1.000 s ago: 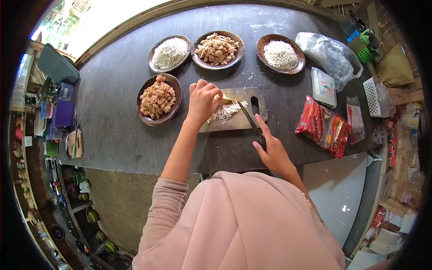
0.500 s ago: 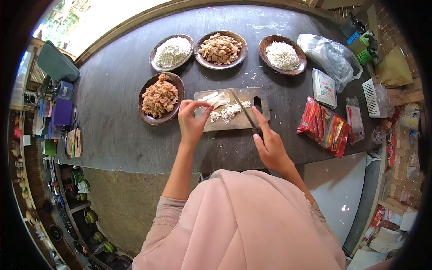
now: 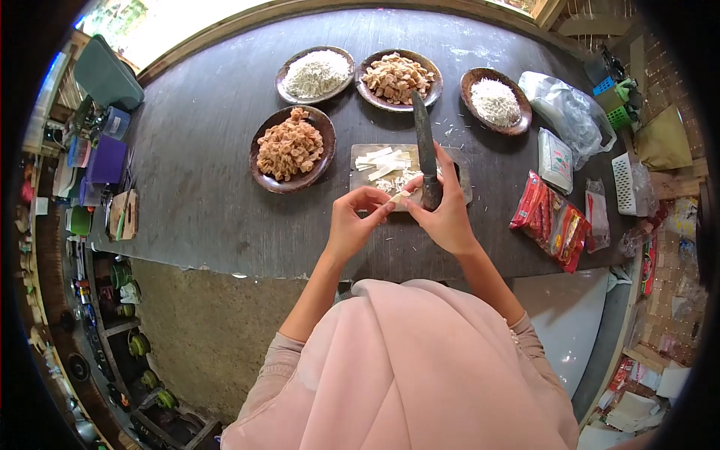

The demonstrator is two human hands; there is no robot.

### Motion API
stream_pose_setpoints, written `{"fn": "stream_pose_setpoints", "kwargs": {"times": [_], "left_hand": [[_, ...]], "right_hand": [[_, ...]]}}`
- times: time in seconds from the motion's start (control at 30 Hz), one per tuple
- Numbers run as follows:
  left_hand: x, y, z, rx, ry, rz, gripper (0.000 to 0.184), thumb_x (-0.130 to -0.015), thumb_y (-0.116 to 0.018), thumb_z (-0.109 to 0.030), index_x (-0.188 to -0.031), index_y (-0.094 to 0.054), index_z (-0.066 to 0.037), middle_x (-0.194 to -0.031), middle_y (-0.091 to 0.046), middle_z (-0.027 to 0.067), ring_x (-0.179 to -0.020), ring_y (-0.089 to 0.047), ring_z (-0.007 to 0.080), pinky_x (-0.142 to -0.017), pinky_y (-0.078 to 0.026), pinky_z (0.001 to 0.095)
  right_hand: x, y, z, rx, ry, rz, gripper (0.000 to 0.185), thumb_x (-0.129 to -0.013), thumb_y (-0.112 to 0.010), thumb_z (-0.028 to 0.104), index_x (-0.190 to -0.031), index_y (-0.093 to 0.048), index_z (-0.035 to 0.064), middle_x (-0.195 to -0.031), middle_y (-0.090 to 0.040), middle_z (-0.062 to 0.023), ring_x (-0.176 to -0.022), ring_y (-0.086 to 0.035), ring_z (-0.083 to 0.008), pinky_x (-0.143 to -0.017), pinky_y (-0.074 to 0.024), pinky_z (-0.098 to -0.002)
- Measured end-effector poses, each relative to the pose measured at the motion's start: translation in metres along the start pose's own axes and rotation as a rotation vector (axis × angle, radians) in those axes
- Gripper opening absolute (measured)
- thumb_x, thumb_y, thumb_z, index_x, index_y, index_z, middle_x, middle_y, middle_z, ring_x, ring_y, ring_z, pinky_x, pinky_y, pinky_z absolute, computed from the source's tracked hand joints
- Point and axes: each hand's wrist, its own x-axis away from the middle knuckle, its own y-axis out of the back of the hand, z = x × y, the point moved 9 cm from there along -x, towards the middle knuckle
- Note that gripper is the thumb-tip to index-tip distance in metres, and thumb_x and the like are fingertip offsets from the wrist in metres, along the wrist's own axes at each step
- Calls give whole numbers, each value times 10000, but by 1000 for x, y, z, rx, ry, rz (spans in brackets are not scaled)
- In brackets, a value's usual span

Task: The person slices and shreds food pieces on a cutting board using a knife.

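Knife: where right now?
Head view, just right of centre: the knife is in the right hand, blade toward the picture's top, handle overlapping the cutting board.

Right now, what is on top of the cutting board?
On the cutting board lie pale strips and small chopped pieces. The knife, left hand and right hand hide parts of it, so anything lying there cannot be seen.

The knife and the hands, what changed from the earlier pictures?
The knife, still in the right hand, has swung to point more straight away from the person. The left hand moved rightward, and its fingertips now meet the right hand's at a small pale piece. The food plates stayed put.
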Motion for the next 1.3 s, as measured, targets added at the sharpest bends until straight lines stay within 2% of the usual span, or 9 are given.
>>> {"fn": "stream_pose_setpoints", "kwargs": {"times": [0.17, 0.27, 0.33, 0.37, 0.43, 0.53, 0.87, 1.03, 1.3], "left_hand": [[-3, 0, -2, -26, -11, 47, 145, -898, -782, -92, -969, -716, 16, -891, -726, 44, -758, -673, 94, -645, -550, 239], [-4, -1, -4, 3, -8, 70, 139, -893, -785, -79, -966, -716, 17, -898, -730, 56, -764, -679, 98, -669, -558, 241], [-4, 0, -2, 156, 23, 79, 141, -889, -788, -52, -984, -708, 16, -944, -744, 87, -820, -713, 132, -734, -576, 259], [-4, 1, 0, 158, 23, 85, 141, -889, -788, -52, -984, -708, 16, -944, -744, 87, -820, -713, 132, -734, -576, 259], [-4, 0, 2, 329, 15, 128, 117, -888, -780, -30, -976, -715, 14, -989, -751, 119, -863, -719, 147, -793, -578, 268], [-6, -2, -5, 311, -3, 96, 95, -888, -775, -15, -962, -723, 12, -1031, -749, 140, -898, -718, 154, -842, -575, 278], [-9, -3, -3, 317, 15, 101, 56, -910, -750, -3, -950, -723, 24, -1046, -748, 155, -962, -707, 147, -869, -571, 275], [-9, -3, -6, 267, -26, 97, 51, -914, -745, 1, -951, -722, 28, -1021, -747, 134, -929, -708, 139, -844, -573, 267], [-19, -3, 5, 276, -29, 59, 47, -916, -745, 1, -946, -721, 26, -982, -748, 108, -891, -708, 124, -822, -570, 260]], "right_hand": [[2, -2, -2, -86, -39, -41, 976, -799, -732, -100, -1610, -217, 73, -1452, -522, -142, -939, -652, -124, -871, -546, -290], [7, 2, -6, -134, -68, -120, 961, -817, -715, -103, -1611, -205, 80, -1292, -619, -139, -920, -659, -130, -857, -547, -292], [11, 10, -6, -116, -91, -211, 949, -845, -700, -97, -1612, -168, 77, -1060, -683, -110, -809, -657, -108, -716, -557, -263], [12, 11, -3, -113, -92, -217, 949, -845, -700, -97, -1612, -168, 77, -1060, -683, -110, -809, -657, -108, -716, -557, -263], [15, 18, -1, -194, -110, -300, 938, -867, -697, -85, -1607, -142, 66, -908, -689, -74, -696, -630, -81, -556, -516, -227], [17, 20, -4, -237, -51, -339, 924, -883, -696, -72, -1604, -135, 67, -928, -690, -79, -630, -602, -69, -462, -468, -217], [25, 21, 3, -322, -85, -280, 863, -918, -666, -50, -1594, -139, 50, -962, -729, -128, -580, -598, -75, -471, -475, -222], [30, 29, 0, -197, -65, -442, 806, -934, -646, -39, -1572, -159, 38, -931, -739, -123, -552, -586, -72, -464, -473, -223], [18, 29, -10, -145, -81, -450, 778, -925, -641, -58, -1558, -200, 43, -925, -743, -114, -565, -593, -66, -439, -462, -221]]}}
